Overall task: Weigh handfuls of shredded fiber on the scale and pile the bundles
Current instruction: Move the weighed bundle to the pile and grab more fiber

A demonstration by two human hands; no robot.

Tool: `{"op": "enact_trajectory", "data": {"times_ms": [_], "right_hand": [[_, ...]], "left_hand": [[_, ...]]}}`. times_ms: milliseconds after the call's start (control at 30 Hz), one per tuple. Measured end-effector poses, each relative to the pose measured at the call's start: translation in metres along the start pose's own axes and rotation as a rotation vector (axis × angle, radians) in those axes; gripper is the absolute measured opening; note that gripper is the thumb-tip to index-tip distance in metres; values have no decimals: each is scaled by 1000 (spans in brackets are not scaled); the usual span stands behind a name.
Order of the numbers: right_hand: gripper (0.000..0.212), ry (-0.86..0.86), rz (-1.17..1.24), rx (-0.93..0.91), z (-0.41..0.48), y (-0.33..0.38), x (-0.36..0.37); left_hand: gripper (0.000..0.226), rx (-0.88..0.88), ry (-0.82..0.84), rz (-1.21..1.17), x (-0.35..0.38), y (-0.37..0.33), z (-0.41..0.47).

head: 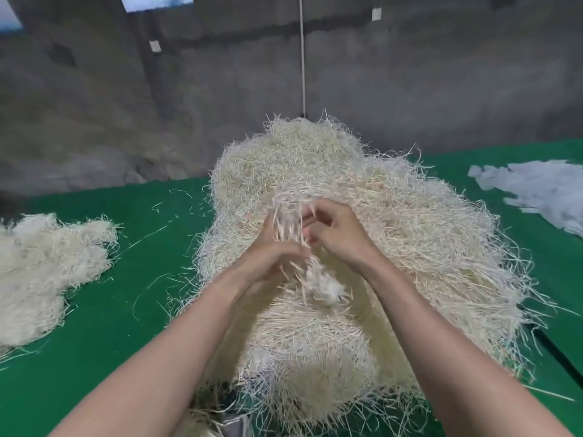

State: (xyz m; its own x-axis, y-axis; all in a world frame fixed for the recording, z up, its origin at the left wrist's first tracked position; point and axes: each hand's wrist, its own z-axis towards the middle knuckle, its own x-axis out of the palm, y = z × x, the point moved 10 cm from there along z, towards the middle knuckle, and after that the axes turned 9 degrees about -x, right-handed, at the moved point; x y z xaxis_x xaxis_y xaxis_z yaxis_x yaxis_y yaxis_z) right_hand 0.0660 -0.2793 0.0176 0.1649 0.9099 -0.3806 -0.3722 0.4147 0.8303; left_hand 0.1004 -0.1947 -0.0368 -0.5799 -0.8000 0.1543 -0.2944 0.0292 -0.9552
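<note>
Bottom edge: grey object pokes out from under the fiber, mostly buried. Can't tell what it is.

Two bare forearms come up from the bottom corners and meet over centre.

Left hand: fingers curled round a small bundle of cream shredded fiber strands, grasping it from the left.
Right hand: fingers bent, tips pinching the upper strands of the same bundle.
The hands are almost touching, with the bundle between them. A fluffier whitish tuft of it hangs below the hands.

The bundle sits right over the big mound of cream shredded fiber. Can't tell if its lower end touches the mound.

The mound lies loose, straight on the flat green work surface. It fills the centre from the near edge to the far edge, with strands fraying out all round.
A thin black bar or cable runs out from under the mound's right flank toward the lower right.

Left: a smaller, flatter pile of the same cream fiber, well apart from the mound. The green gap between them has a few stray strands.

Far right: a heap of pale blue-white torn sheets on the green surface, apart from the mound.

Behind: a rough grey concrete wall. A white cord hangs straight down it and ends behind the mound's peak. Two small white rectangular plates are fixed to the wall.
</note>
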Motion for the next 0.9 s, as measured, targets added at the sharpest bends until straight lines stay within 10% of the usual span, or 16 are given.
{"op": "enact_trajectory", "data": {"times_ms": [100, 267, 433, 533, 700, 833, 900], "right_hand": [[35, 116, -157, -131, 1, 20, 18], [45, -328, 38, 12, 5, -2, -38], [122, 219, -164, 173, 5, -41, 49], [110, 126, -458, 207, -1, -72, 48], [98, 6, -543, 173, -5, -78, 14], [79, -82, -333, -45, 15, -40, 21], [75, -72, -242, -68, 19, -38, 26]], "left_hand": [[49, -44, 21, 305, 0, 7, -3], [13, 31, -376, 105, -52, -15, -12], [9, 186, -141, -459, -35, -50, -11], [20, 206, -85, -591, -40, -65, -6], [15, 208, -478, 46, -95, -71, -13], [59, 33, -299, 732, -53, -39, 5], [41, -166, -156, 1045, -40, -9, 10]]}}
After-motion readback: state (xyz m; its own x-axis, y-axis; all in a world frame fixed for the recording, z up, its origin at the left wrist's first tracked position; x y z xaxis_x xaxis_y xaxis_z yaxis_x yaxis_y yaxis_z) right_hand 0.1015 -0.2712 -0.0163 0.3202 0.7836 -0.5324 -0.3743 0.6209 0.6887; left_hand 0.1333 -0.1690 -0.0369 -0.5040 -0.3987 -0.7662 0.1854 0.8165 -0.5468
